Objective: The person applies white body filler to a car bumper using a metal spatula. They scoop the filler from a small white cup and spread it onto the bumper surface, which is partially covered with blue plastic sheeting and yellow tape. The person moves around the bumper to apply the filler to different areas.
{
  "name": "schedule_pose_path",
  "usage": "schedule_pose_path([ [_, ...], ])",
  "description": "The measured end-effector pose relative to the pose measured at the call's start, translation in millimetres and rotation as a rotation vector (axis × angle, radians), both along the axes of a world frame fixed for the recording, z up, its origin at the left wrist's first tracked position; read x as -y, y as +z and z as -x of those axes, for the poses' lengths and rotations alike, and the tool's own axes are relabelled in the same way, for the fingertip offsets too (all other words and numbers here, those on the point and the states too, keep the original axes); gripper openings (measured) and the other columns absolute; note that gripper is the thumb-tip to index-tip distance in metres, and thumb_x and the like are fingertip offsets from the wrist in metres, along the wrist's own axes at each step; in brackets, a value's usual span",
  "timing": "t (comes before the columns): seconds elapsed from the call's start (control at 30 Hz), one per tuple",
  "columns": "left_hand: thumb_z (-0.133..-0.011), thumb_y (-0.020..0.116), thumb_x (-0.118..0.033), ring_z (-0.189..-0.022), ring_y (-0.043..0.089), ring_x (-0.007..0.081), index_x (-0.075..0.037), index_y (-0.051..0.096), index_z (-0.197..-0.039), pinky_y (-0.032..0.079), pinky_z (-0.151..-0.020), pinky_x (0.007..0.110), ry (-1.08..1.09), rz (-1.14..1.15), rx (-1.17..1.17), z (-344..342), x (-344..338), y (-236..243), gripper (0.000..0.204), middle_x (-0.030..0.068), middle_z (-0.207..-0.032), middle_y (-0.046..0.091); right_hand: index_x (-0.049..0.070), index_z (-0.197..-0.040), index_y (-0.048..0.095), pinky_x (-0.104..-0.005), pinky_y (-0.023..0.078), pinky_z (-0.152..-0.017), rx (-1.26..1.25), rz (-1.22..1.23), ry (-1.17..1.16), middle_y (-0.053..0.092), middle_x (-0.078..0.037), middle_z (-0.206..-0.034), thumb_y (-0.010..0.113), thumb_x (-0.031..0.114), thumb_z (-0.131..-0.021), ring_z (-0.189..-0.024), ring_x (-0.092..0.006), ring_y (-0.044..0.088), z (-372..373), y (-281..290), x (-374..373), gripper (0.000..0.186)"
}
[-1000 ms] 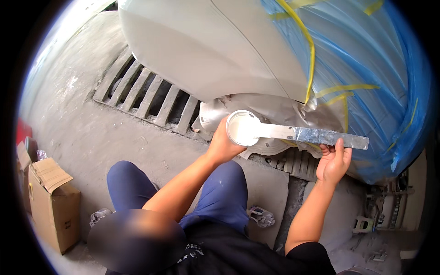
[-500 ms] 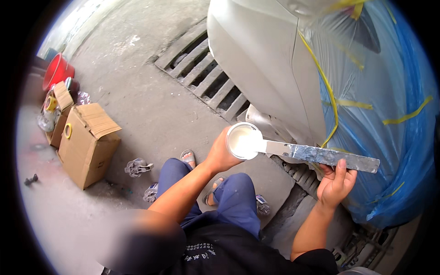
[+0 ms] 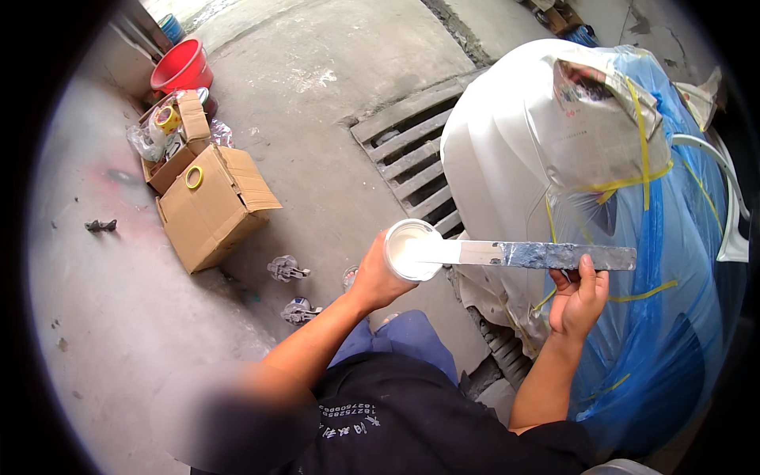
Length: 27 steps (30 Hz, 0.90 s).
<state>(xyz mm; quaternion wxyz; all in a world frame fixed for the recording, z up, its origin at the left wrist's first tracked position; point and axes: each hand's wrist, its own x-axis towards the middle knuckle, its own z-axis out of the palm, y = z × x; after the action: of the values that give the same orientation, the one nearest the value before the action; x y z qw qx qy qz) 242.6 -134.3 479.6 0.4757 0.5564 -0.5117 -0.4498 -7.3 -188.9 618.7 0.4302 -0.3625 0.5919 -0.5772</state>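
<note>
My left hand [image 3: 376, 277] grips a round white cup [image 3: 410, 249] of white paint, held up in front of me. My right hand [image 3: 578, 299] holds the far end of a long flat metal stir stick [image 3: 546, 255]. The stick's white-coated tip rests across the cup's rim. Behind both hands stands a white car body panel [image 3: 507, 142], partly masked with grey paper [image 3: 606, 131], blue plastic sheet [image 3: 673, 261] and yellow tape. I am crouched, with my blue trousers [image 3: 408, 344] below the cup.
A metal drain grate [image 3: 408, 158] crosses the concrete floor beside the panel. Two open cardboard boxes [image 3: 214, 206] with tape rolls sit at left, a red basin [image 3: 182, 67] behind them. Small metal parts [image 3: 285, 269] lie near my knee.
The view has swung left and back, bringing the boxes and red basin into sight. The cup and stick stay in my hands, held in the same pose.
</note>
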Motion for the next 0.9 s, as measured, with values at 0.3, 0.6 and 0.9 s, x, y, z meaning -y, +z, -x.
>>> schedule_pose_path([
  [0.3,-0.068,0.081,-0.019,-0.110,0.054,0.0303,-0.005,0.052,-0.121,0.043,-0.095,0.038,-0.001,0.065,-0.022,-53,63,38,0.062,0.0140,-0.116,0.057,-0.003,-0.111,0.047,-0.0310,0.059,-0.059,-0.093,0.292,0.147,0.061,-0.012,-0.094,0.053,0.013,-0.093,-0.075,-0.0181,0.065,-58,55,57,0.025],
  [0.6,-0.066,0.084,-0.020,-0.113,0.053,0.0294,-0.006,0.047,-0.127,0.044,-0.097,0.039,-0.018,0.204,0.093,-82,177,36,0.073,0.0126,-0.120,0.055,-0.003,-0.117,0.047,-0.0290,0.059,-0.059,-0.089,0.372,0.131,0.062,-0.013,-0.099,0.052,0.012,-0.093,-0.077,-0.0170,0.065,-80,59,159,0.028],
  [0.9,-0.067,0.084,-0.023,-0.114,0.053,0.0285,-0.006,0.046,-0.127,0.043,-0.098,0.038,-0.058,0.146,0.116,-124,285,65,0.073,0.0127,-0.121,0.054,-0.002,-0.119,0.047,-0.0293,0.060,-0.061,0.004,0.237,0.050,0.062,-0.013,-0.101,0.053,0.013,-0.093,-0.080,-0.0176,0.065,-116,69,272,0.031],
])
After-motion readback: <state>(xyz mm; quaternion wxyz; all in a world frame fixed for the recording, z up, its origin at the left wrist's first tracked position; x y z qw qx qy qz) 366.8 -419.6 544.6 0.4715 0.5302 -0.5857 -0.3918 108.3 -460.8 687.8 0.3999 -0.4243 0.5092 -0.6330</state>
